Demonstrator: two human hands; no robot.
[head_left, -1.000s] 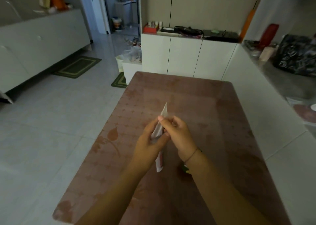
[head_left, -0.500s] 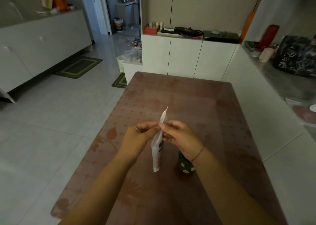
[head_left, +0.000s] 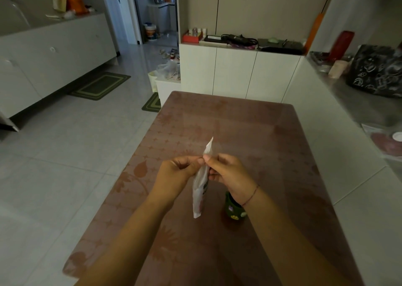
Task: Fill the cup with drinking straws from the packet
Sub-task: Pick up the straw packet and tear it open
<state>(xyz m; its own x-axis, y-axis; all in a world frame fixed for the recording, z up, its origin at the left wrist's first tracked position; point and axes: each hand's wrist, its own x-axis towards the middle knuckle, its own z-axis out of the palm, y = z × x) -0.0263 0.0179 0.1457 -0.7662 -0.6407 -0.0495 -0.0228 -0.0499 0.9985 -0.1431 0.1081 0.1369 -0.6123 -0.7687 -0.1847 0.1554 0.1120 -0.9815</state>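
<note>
Centre of frame: we see both hands raised over the brown patterned table (head_left: 250, 133). Left hand (head_left: 176, 174) and right hand (head_left: 230, 174) each pinch the packet (head_left: 200, 190) near its upper part, thumb and forefinger pressed on it from either side, the two grips almost touching. The packet hangs edge-on and roughly upright, whitish with some red print low down; its top corner pokes above the fingers, its bottom end hangs free above the table. We cannot tell whether it is open, and no straws show. Just right of the packet, lower centre, the dark green cup (head_left: 232, 209) stands on the table, partly hidden by the right wrist, which wears a thin cord bracelet (head_left: 250, 197).
</note>
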